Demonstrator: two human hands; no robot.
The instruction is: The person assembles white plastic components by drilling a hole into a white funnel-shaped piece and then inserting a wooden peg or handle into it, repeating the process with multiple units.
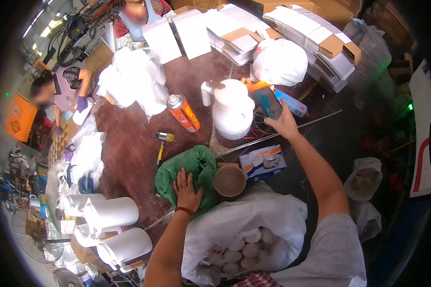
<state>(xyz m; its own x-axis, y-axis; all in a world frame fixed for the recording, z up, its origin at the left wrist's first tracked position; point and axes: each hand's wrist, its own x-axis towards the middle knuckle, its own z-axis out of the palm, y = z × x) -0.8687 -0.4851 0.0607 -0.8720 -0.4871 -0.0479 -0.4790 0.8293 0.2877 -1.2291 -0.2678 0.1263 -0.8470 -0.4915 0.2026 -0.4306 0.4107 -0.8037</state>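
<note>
Currently, head view: right hand [284,123] has fingers clamped on the phone [269,102], just beside the white jug [232,117], left hand [187,192] rests on green cloth [170,173], fingers slightly apart; step seems phone handling, next move calls for clearing the jug.

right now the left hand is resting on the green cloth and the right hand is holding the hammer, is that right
Not quite: the right hand holds a phone, not the hammer, which lies on the table, as the head view shows. The left hand is indeed resting on the green cloth.
</note>
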